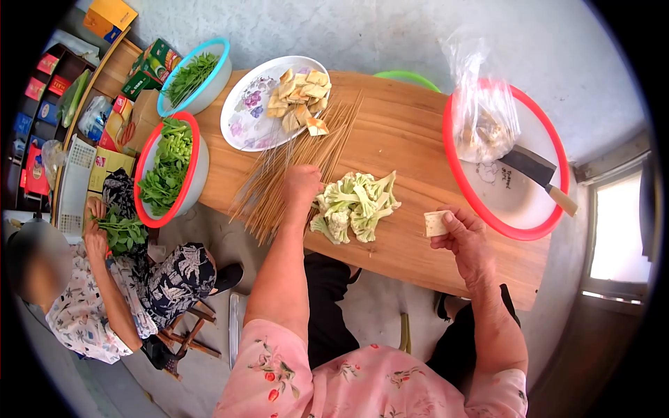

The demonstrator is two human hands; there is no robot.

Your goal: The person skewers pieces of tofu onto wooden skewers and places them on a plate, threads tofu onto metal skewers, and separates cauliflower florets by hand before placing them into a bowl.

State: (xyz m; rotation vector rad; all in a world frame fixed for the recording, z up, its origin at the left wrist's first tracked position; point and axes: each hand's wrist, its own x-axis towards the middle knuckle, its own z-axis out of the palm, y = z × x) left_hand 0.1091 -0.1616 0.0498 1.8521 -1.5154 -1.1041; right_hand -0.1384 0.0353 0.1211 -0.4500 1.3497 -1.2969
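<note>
My left hand (303, 187) is closed over a spread pile of thin bamboo skewers (268, 202), its fingertips mostly hidden from me. Between the thumb and fingers of my right hand (465, 240) is a small pale square tofu piece (436, 223), held above the table's front edge. More cut tofu pieces (300, 94) with browned sides are heaped on a white flowered plate (240, 111). Some skewers rest against that plate. A heap of cauliflower florets (357, 207) lies on the wooden table (411, 139), between my two hands.
At the right, a red-rimmed basin (555, 143) holds a plastic bag (481, 125) and a cleaver (533, 167) with its handle over the rim. Left stand basins of greens (167, 171) (191, 75). A seated person (104, 292) handles leafy stems nearby.
</note>
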